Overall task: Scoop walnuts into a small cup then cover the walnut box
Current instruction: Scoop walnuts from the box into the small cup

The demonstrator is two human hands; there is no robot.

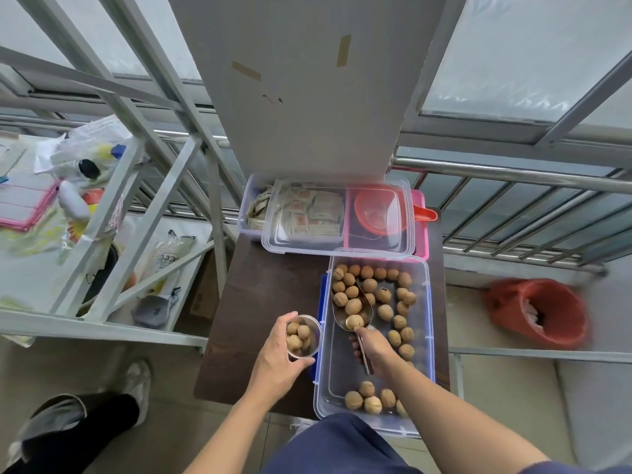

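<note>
Left hand (278,357) wrapped around a small cup (303,336), already holding several walnuts, just beside the left rim of the walnut box (424,343). Right hand (372,347) closed on the handle of a metal scoop (354,311), bowl inside the box with a few walnuts (393,336) in it. Clear box uncovered on a dark table (260,302), more walnuts loose along its far and right sides. Clear lid (342,248) lying across two other containers behind it.
</note>
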